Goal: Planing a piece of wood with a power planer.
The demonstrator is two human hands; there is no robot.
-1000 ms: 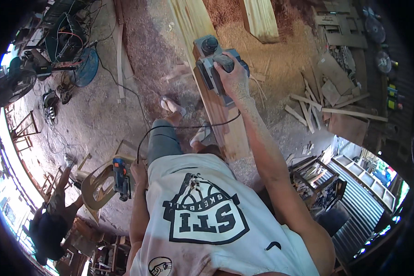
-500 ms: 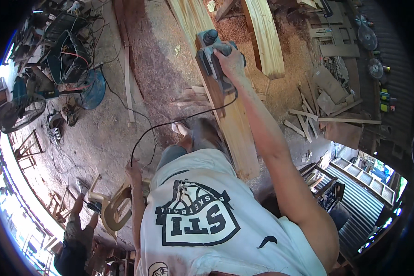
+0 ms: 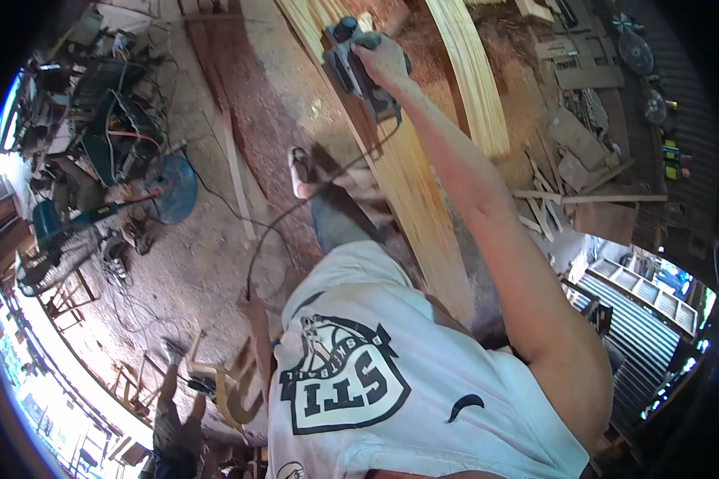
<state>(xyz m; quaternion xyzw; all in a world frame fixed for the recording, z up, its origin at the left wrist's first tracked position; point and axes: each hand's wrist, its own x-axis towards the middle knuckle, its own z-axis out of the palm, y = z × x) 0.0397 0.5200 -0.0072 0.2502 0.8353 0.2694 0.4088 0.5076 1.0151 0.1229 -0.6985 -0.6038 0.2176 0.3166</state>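
Observation:
With my right hand (image 3: 380,60) I grip the rear handle of a dark power planer (image 3: 351,70), which rests on a long pale plank (image 3: 431,239) with its front knob uppermost. My left hand (image 3: 251,301) is low at my left side, closed on the planer's black cord (image 3: 286,215), which loops up to the tool. A second board (image 3: 478,88) lies right of the one under the planer, among wood shavings.
Tools and wires are heaped at the left beside a blue round base (image 3: 172,191). A plastic chair (image 3: 236,391) stands near my left side, with another person's legs (image 3: 172,407) beyond. Scrap wood (image 3: 575,168) and corrugated sheet (image 3: 627,327) are at right.
My right hand has pushed the planer farther forward along the plank, toward the top of the view. My left hand still has the cord. My foot has stepped forward and my body leans along.

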